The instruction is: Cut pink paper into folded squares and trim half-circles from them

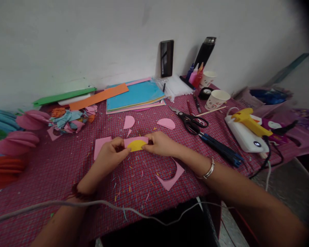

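My left hand (110, 154) and my right hand (161, 143) pinch the two ends of a folded pink paper strip (132, 139) with a yellow half-circle of paper (136, 145) against its near side. Both thumbs press at the yellow piece's edges. Partly behind my left hand lies a pink paper sheet (101, 145). Two pink paper half-circles, one on the left (129, 122) and one on the right (166, 123), rest beyond my hands. Nearer me is a pink offcut (172, 178) with a curved cut-out.
Black-handled scissors (187, 120) and a dark blue tool (221, 149) lie to the right. Farther right, a yellow glue gun (251, 122) sits on a white device (244, 137). Coloured sheets (134, 95) and paper scraps (69, 120) are behind. A white cable (113, 206) crosses in front.
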A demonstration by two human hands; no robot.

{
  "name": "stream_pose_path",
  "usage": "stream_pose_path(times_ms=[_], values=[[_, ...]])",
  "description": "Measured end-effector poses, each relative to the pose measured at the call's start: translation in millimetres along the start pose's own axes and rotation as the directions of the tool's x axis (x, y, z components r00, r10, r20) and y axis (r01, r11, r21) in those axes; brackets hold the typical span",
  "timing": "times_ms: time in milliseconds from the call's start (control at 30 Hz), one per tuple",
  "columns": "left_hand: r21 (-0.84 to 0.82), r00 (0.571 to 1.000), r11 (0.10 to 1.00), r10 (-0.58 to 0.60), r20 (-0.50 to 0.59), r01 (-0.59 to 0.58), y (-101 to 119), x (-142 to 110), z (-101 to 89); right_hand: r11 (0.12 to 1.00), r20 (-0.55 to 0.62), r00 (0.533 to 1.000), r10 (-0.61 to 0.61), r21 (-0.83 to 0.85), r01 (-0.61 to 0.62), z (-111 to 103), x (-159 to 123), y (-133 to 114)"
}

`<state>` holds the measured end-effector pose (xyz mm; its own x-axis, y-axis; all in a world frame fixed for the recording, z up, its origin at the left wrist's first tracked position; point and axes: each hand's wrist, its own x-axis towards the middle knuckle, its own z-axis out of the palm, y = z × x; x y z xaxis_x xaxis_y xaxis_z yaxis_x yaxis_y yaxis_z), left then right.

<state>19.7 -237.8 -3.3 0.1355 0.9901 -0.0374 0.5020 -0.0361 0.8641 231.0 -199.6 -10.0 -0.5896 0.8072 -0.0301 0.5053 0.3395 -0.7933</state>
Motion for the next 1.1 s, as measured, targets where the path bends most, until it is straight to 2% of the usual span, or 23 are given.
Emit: stream_pose_path(times_ms=[67,100,167,233,300,400,467,533,700,767,867,967,1033,1100], values=[[-0.283,0.983,0.942,-0.171,0.067,0.183,4,-2,2.0,0.939,0.119,0.990,0.082,0.325,-0.116,-3,0,-3],[-0.416,0.971,0.877,-0.221,0.094,0.240,7,-3,3.3,0.869,0.185,0.977,0.106,0.461,-0.181,-5,0,-3],[-0.622,0.955,0.731,-0.279,0.102,0.280,14,-6,6.0,0.706,0.288,0.948,0.132,0.644,-0.294,-6,-1,-4],[-0.755,0.938,0.590,-0.334,0.095,0.287,21,-9,8.5,0.560,0.359,0.924,0.130,0.743,-0.367,-6,-1,-2],[-0.826,0.929,0.488,-0.354,0.108,0.282,27,-12,11.0,0.455,0.391,0.914,0.103,0.799,-0.393,-5,-2,0],[-0.855,0.961,0.473,-0.261,0.096,0.214,29,-18,17.4,0.400,0.379,0.924,0.060,0.839,-0.370,-2,-3,-1],[-0.850,0.976,0.501,-0.208,0.064,0.162,29,-21,23.9,0.411,0.348,0.936,0.048,0.847,-0.336,-1,-5,-4],[-0.855,0.973,0.498,-0.230,0.030,0.144,31,-23,31.2,0.450,0.281,0.957,0.072,0.847,-0.283,-1,-7,-9],[-0.919,0.910,0.348,-0.413,0.028,0.187,41,-23,48.4,0.638,0.020,0.988,0.151,0.762,-0.113,5,-9,-21],[-0.937,0.891,0.302,-0.453,0.022,0.177,44,-22,53.6,0.677,-0.019,0.991,0.135,0.732,-0.078,7,-7,-24],[-0.953,0.889,0.274,-0.457,-0.015,0.125,48,-20,56.0,0.756,-0.031,0.995,0.098,0.652,-0.054,-2,-5,-23],[-0.960,0.896,0.271,-0.440,-0.065,0.063,55,-19,48.5,0.901,-0.133,0.991,0.024,0.433,0.036,-30,-24,-15],[-0.963,0.894,0.268,-0.439,-0.095,0.029,61,-20,38.7,0.979,-0.293,0.955,-0.031,0.186,0.089,-53,-53,-3],[-0.967,0.894,0.253,-0.434,-0.111,0.002,67,-20,27.3,0.997,-0.335,0.942,0.005,-0.070,-0.030,-71,-93,16]])
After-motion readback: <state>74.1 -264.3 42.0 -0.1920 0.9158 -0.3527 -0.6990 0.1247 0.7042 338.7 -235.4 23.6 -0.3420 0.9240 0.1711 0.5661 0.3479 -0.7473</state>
